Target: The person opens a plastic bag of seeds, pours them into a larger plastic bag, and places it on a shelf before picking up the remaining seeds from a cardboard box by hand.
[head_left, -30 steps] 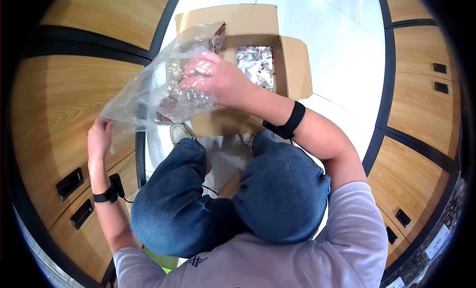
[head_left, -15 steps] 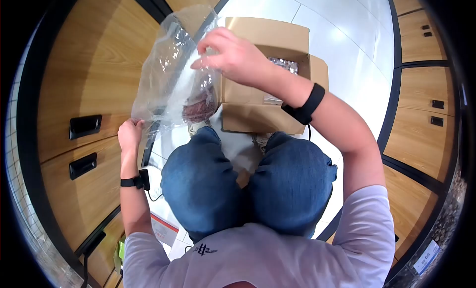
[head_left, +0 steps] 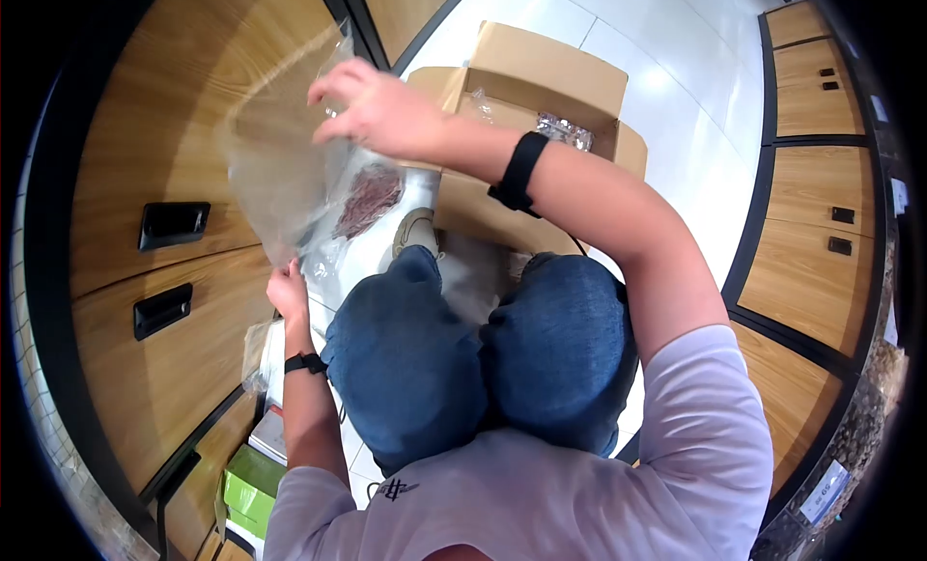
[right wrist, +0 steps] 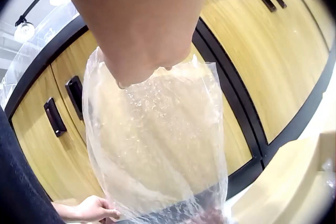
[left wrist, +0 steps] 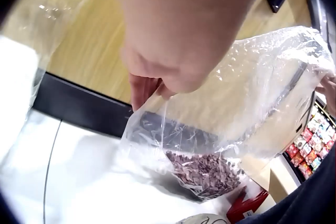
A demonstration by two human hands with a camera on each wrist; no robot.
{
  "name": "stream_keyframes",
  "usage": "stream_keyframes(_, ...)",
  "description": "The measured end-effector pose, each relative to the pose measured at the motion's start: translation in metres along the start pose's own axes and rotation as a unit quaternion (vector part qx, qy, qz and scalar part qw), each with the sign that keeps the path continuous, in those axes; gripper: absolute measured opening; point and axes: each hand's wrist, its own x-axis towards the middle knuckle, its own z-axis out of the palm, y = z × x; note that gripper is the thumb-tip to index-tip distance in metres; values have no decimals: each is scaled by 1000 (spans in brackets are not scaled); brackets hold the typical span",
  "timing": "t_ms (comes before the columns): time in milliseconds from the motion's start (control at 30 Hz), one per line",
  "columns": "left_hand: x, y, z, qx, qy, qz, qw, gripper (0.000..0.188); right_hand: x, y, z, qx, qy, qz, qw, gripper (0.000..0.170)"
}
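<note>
A large clear plastic bag stretches between my two hands, to the left of the cardboard box. Dark reddish-brown dried flakes lie gathered in its lower end, above the white floor. My left hand pinches the bag's edge low on the left; in the left wrist view its fingers close on the film. My right hand grips the film higher up, thumb and fingers bent. The right wrist view shows that hand over the bag's upper part, its fingertips hidden.
The cardboard box stands on the floor with flaps up, a shiny silver pouch inside. Wooden cabinets with black handles flank both sides. A shoe is beside the box; a green box sits at lower left.
The bag has come away from over the box and now hangs upright at its left, flakes at the bottom. My right hand has risen and moved left; the head view has shifted.
</note>
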Motion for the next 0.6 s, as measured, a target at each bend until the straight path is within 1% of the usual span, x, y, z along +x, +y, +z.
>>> stream_keyframes(67,-1,-28,20,6,-55,-28,998,43,-6,-6,11,45,-88,27,995,39)
stream_keyframes(100,1,-35,24,10,-109,-62,992,47,-5,-10,14,38,-89,33,995,39)
stream_keyframes(133,1,-20,19,9,-115,-57,992,47,-3,-16,17,78,-77,63,992,41)
stream_keyframes(167,-5,6,-3,47,-173,-88,980,51,-5,-22,18,121,-65,94,986,44)
stream_keyframes(200,-8,27,-21,86,-230,-117,962,55,-8,-25,13,120,-66,101,985,44)
stream_keyframes(233,-8,38,-29,127,-265,-102,950,61,-11,-27,5,135,-58,136,980,48)
stream_keyframes(267,-4,28,-24,132,-270,-98,949,61,-17,-26,-1,151,-49,169,973,54)
stream_keyframes(300,4,10,-18,166,-311,-39,935,62,-28,-15,-12,140,-14,156,978,54)
stream_keyframes(333,9,1,-11,198,-351,20,915,63,-48,6,-20,117,-34,172,978,46)
stream_keyframes(367,4,49,-41,164,-405,-18,900,59,-73,31,-31,93,-56,187,976,39)
stream_keyframes(400,-2,100,-71,131,-455,-60,879,56,-99,51,-53,45,-110,219,968,26)
stream_keyframes(433,-8,150,-102,103,-500,-103,853,52,-131,76,-67,51,-147,285,946,20)
stream_keyframes(467,-5,157,-105,105,-503,-107,851,52,-156,89,-85,25,-183,390,902,21)
stream_keyframes(500,0,161,-105,60,-584,-46,809,46,-188,111,-98,13,-248,455,855,23)
stream_keyframes(533,4,165,-100,12,-655,18,756,42,-226,129,-106,-4,-241,489,838,24)
stream_keyframes(567,2,160,-86,-89,-674,52,731,35,-255,146,-111,-27,-262,511,818,25)
stream_keyframes(600,1,176,-82,-85,-678,51,728,35,-277,158,-115,-70,-305,517,797,25)
